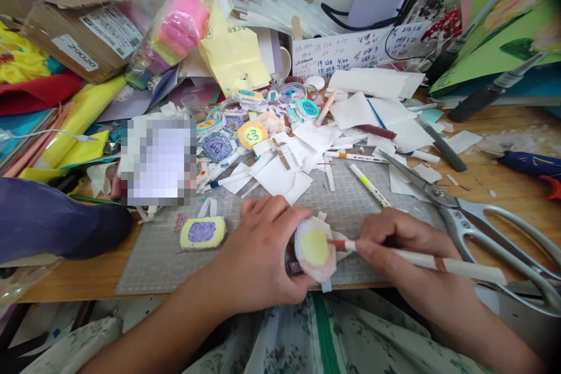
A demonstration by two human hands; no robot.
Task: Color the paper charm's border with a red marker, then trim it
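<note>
My left hand [267, 245] is closed around a small round paper piece [314, 247] with a yellow centre and a pale pink and lilac rim. Something dark shows beneath the piece, between thumb and fingers; what it is I cannot make out. In my right hand [405, 251] is a white marker [442, 263] with a reddish-brown band, its tip at the right side of the yellow centre. To the left of my left hand, a yellow paper watch shape [203, 233] with a purple middle lies on the grey cutting mat [153, 272].
Large metal scissors [456, 204] lie at the right by my right hand. A marker [369, 184] and white paper scraps [284, 169] cover the mat's middle. Behind are several small coloured paper pieces [217, 146]. A purple rounded object [61, 219] stands left; blue-handled pliers [530, 162] lie far right.
</note>
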